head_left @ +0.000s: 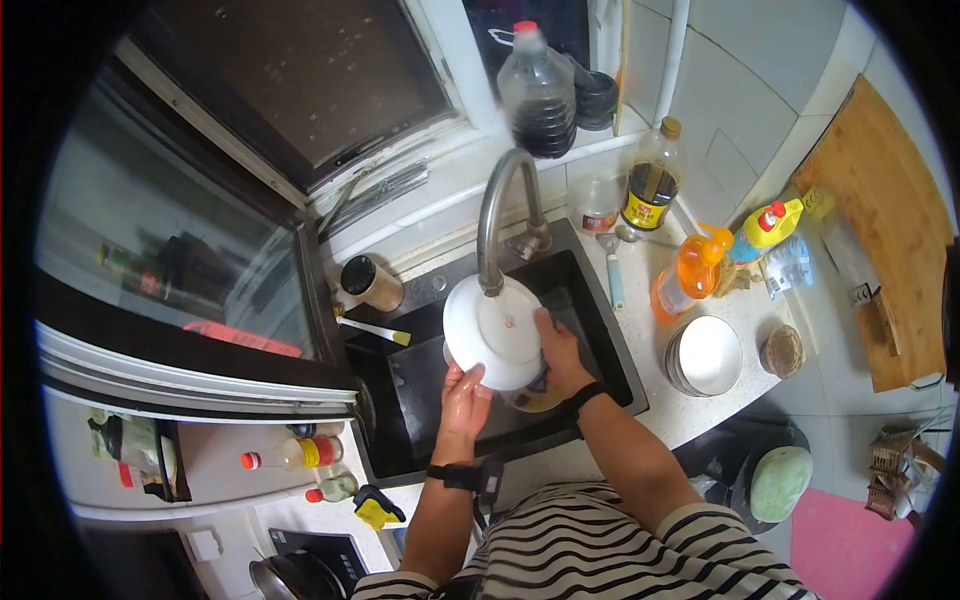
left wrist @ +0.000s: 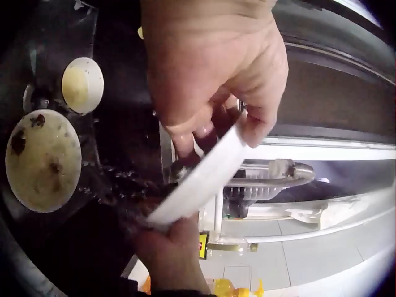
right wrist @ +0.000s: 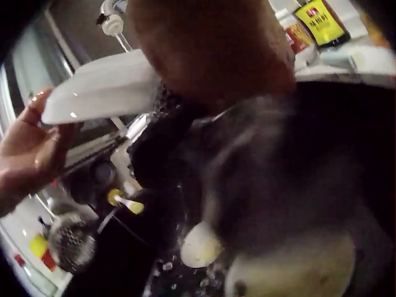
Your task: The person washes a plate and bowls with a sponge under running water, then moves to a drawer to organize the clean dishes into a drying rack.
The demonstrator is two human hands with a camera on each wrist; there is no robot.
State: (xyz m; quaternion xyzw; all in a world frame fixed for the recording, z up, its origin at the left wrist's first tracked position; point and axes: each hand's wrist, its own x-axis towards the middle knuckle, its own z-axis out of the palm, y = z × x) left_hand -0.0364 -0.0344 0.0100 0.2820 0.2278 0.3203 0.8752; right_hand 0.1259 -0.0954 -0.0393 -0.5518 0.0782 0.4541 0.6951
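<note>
A white plate [head_left: 490, 345] is tilted under the spout of the metal faucet [head_left: 490, 220], above the black sink [head_left: 625, 375]. My left hand [head_left: 466, 402] pinches its near-left rim, thumb on the upper face and fingers beneath. On the opposite side my right hand [head_left: 562, 360] grips the rim, its thumb over the face. In the right wrist view a dark, knobbly patch [right wrist: 162, 102] shows between that hand and the plate. Water drops fall off below it in the left wrist view. A soiled plate [left wrist: 44, 167] and a small pale bowl [left wrist: 83, 85] lie in the sink.
Stacked white bowls [head_left: 712, 355], an orange soap bottle [head_left: 690, 272] and a soy sauce bottle [head_left: 652, 180] stand on the right counter. A jar [head_left: 372, 284] and a yellow-tipped brush [head_left: 375, 331] are at the left rim. The window frame [head_left: 310, 300] juts in at left.
</note>
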